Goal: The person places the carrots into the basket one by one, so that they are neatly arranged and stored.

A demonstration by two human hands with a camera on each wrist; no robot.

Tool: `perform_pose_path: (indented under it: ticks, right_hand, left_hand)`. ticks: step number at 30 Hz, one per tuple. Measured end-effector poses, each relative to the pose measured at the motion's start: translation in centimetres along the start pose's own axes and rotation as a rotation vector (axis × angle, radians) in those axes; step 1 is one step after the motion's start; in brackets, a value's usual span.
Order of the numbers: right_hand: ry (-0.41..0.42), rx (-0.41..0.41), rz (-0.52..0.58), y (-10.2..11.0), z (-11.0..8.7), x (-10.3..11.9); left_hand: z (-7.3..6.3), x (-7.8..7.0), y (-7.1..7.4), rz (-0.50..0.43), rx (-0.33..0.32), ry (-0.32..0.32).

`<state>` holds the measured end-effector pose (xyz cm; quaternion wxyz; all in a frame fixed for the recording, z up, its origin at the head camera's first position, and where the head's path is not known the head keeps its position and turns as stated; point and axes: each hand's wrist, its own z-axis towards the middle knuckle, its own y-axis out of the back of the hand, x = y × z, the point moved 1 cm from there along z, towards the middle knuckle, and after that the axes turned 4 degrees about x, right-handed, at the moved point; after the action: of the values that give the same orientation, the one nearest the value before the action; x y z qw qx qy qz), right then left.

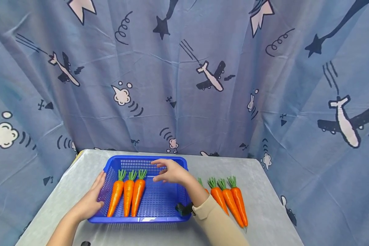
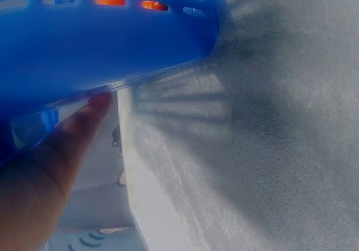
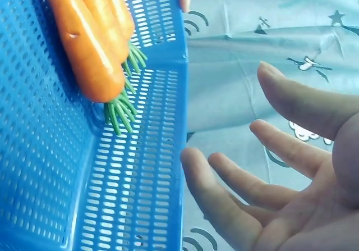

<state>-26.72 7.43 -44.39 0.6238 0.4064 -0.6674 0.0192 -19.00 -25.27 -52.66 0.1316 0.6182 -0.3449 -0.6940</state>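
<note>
A blue plastic basket [image 1: 120, 219] with slotted walls stands on the table, three orange carrots [image 1: 128, 198] with green tops lying side by side in its left half. My left hand [image 1: 90, 204] rests along the basket's left side with its fingers extended; a finger [image 2: 73, 133] touches the rim in the left wrist view. Above the right half of the basket is my right hand [image 1: 171, 172], fingers spread and slightly bent, holding nothing. In the right wrist view this hand [image 3: 280, 200] is beside the basket wall [image 3: 134, 200], apart from the carrots [image 3: 92, 54].
Several more carrots [image 1: 232, 206] lie on the light grey table [image 1: 270, 205] right of the basket, one partly hidden behind the right forearm. A blue patterned curtain [image 1: 160, 85] hangs behind the table. A small black object [image 1: 85, 243] shows at the near edge.
</note>
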Motion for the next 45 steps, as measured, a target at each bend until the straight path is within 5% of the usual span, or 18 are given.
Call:
perform_pose_path:
  ticks: [20,33,45]
  right_hand:
    - [0.068,-0.060,0.065,3.3,-2.8,-2.3]
    - [0.025,-0.171,-0.012,5.3,-5.1,-4.6]
    - [0.003,-0.304,0.114,6.9,-7.6,-6.1]
  left_hand:
    - [-0.4,-0.5,-0.1,-0.005,-0.018,-0.033]
    - [-0.2,-0.4,-0.6,0.020,-0.003,-0.023]
    - [-0.4,-0.7,-0.4,0.010,-0.003,-0.023]
